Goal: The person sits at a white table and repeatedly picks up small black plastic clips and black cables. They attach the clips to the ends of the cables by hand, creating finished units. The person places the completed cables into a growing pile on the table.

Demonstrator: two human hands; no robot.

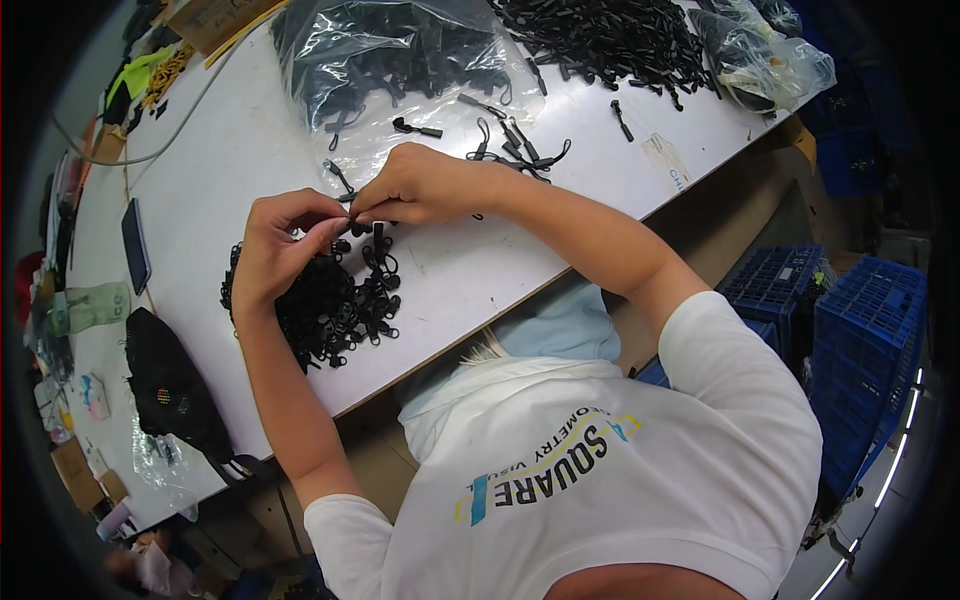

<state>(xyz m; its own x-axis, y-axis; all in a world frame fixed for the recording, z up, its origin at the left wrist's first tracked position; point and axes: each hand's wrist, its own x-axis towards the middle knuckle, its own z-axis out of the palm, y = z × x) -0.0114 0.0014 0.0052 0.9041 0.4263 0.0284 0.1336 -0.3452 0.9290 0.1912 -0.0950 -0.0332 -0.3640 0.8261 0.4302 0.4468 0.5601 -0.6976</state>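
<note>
Over the white table, my left hand point(280, 245) and my right hand point(425, 185) meet fingertip to fingertip. Both pinch a small black piece, mostly hidden by the fingers, that looks like a zipper slider. Under and beside my left hand lies a heap of black zipper sliders point(335, 310) with small ring-shaped ends. Loose black cord zipper pulls point(520, 150) with looped ends are scattered just beyond my right hand. One more zipper pull point(338, 175) lies near the fingertips, and another point(418, 129) rests behind my right knuckles.
A large transparent plastic bag point(400, 50) of black pulls stands at the back, beside a big pile of black zipper pulls point(610, 40). A phone point(136, 245) and a black pouch point(175, 390) lie at left. Blue crates point(865, 350) stand off the table at right.
</note>
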